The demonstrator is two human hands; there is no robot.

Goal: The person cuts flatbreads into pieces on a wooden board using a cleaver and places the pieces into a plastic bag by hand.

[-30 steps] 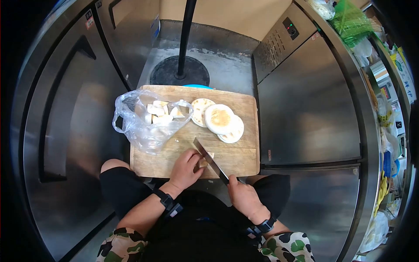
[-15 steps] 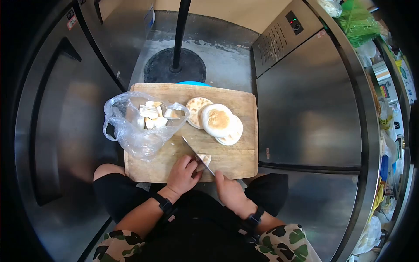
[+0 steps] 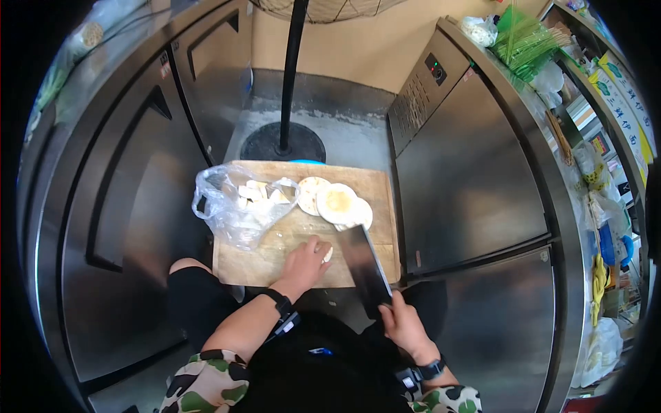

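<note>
My left hand (image 3: pixel 306 263) is closed over a cut piece of white flatbread (image 3: pixel 328 255) near the front of a wooden cutting board (image 3: pixel 381 189). In my right hand (image 3: pixel 407 326) is the handle of a wide cleaver (image 3: pixel 366 267). Its blade slants up over the board's right front part, apart from the piece under my left hand. Several round flatbreads (image 3: pixel 337 201) with browned centers overlap at the back of the board. To the left lies a clear plastic bag (image 3: pixel 231 221), holding cut bread pieces (image 3: pixel 253 191).
Stainless steel cabinets stand on the left (image 3: pixel 141 227) and right (image 3: pixel 475 179). Behind the board, a black pole (image 3: pixel 288 82) rises from a round base (image 3: pixel 251 143). On the far right, a counter carries green netting (image 3: pixel 527 45) and several plastic bags. My knees flank the board.
The cleaver has lifted off the bread and swung right, its blade now showing broadside. My left hand has gathered the piece. The view has tilted up, showing more of the back wall.
</note>
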